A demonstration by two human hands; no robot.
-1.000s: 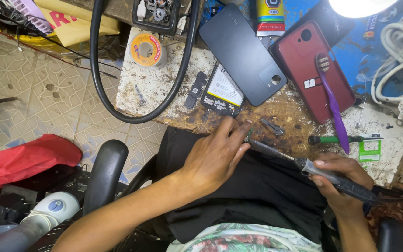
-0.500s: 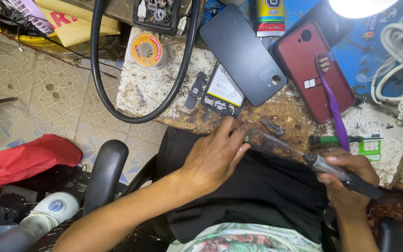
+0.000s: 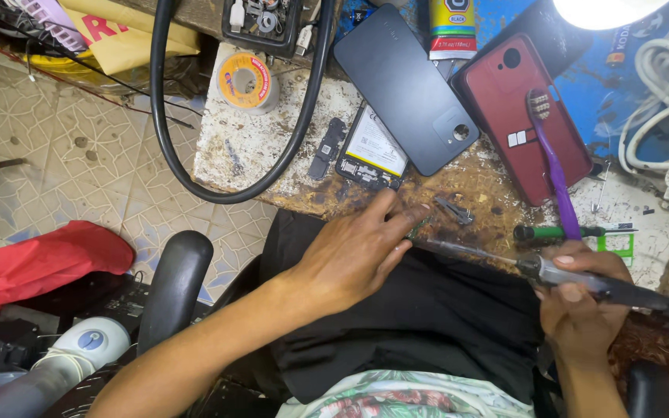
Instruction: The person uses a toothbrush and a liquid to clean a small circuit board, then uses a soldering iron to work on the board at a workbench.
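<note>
**Soldering iron laid across the front edge of a scarred surface**

A worn, paint-flecked surface (image 3: 249, 147) stands over a patterned tile floor (image 3: 48, 139), lit by a lamp (image 3: 605, 9) at the top right. On it lie a dark phone back cover (image 3: 408, 85), a red phone case (image 3: 520, 116) with a purple toothbrush (image 3: 551, 162) across it, an opened phone (image 3: 372, 151), a spool of solder wire (image 3: 245, 81) and a thick black cable loop (image 3: 234, 186).

The right hand (image 3: 578, 306) is closed around the grey handle of a soldering iron (image 3: 551, 271). Its long axis runs nearly level along the front edge, tilted slightly up to the left, with the tip pointing left toward the left hand (image 3: 358, 259). That hand rests at the edge, fingers pressed together on a small green board (image 3: 418, 227); whether iron and board touch cannot be told. Metal tweezers (image 3: 453, 209) lie just beside.
</note>
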